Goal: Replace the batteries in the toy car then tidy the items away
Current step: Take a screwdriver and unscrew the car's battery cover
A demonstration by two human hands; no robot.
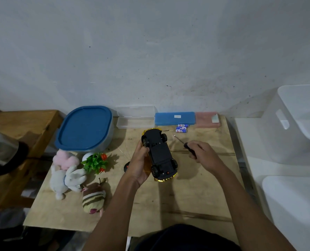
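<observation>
Along the far edge of the desk (186, 201) sit a blue-lidded tub (85, 127) at the left corner and a flat blue case (175, 118) further right. Over the desk's middle the toy car (159, 153) is held underside up, the left grip (139, 165) curled round its side. Beside it the right grip (205, 154) is wrapped round a screwdriver (186, 145) by its handle. Three batteries (181, 128) lie just before the case.

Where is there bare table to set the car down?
Bare table between the toy car and the near edge; another patch between the pink box and the right hand. Crowded on the left: plush toys, plant, blue-lidded tub. Batteries sit at the back.
</observation>
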